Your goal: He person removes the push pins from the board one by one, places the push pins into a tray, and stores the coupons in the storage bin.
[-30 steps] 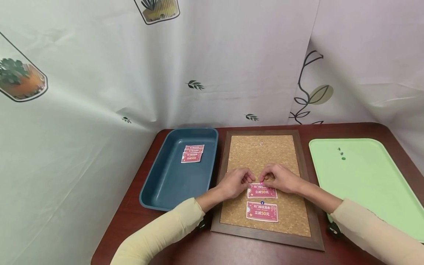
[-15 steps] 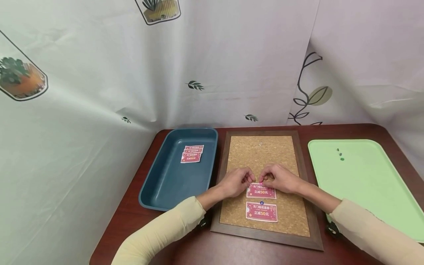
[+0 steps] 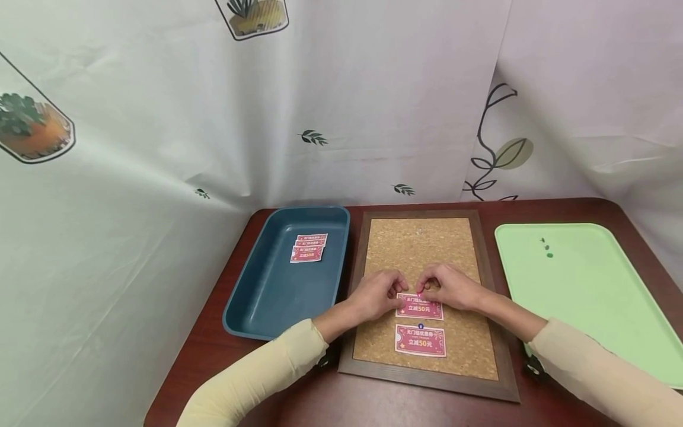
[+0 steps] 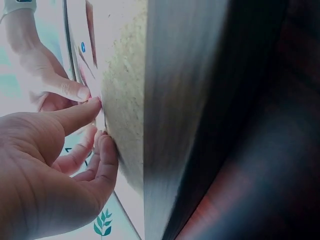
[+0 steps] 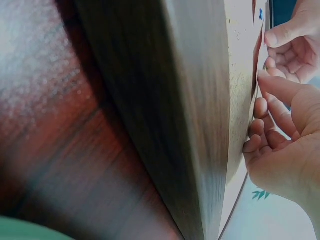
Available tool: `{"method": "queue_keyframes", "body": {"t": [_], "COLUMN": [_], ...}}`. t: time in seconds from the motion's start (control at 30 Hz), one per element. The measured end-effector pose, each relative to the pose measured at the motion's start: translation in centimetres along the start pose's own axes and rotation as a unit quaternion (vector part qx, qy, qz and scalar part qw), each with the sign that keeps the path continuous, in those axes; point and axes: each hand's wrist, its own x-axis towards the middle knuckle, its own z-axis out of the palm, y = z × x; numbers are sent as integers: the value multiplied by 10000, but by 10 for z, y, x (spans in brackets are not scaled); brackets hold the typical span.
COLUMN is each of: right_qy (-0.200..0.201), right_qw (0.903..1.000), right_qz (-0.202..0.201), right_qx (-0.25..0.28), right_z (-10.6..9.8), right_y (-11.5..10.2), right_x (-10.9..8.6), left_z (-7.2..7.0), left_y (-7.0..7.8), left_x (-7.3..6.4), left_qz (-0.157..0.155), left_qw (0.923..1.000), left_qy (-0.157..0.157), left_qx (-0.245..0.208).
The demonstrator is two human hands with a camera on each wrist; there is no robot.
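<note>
A corkboard in a brown wooden frame lies on the table, bearing two pink printed coupons. My left hand has its thumb pressing on the left edge of the upper coupon, with its other fingers bent over the cork near the top corner. At that coupon's top edge, my right hand pinches a pink push pin. The hand partly covers the coupon's upper right. A blue push pin stands in the top edge of the lower coupon. In the left wrist view both thumbs come close together.
Left of the board sits a dark blue tray holding overlapping coupons. A light green tray with several small green push pins lies to the right. A clear pin sits high on the cork.
Both hands keep nearly the same pose at the upper coupon. The whole view shifts very slightly; coupons, pins and trays otherwise stay put.
</note>
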Motion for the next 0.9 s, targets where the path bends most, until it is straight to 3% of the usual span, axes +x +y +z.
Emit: {"method": "queue_keyframes", "body": {"t": [0.5, 0.9], "right_qy": [-13, -98], "right_qw": [10000, 9999], "right_qz": [3, -23], "right_qx": [72, 89], "right_z": [0, -1], "right_y": [0, 1], "right_x": [0, 2], "left_z": [-1, -3], "left_y": [1, -3], "left_x": [2, 6], "left_qz": [-94, -255], "left_qw": [9994, 9964], "left_qy": [-37, -355], "left_qx": [-345, -725]}}
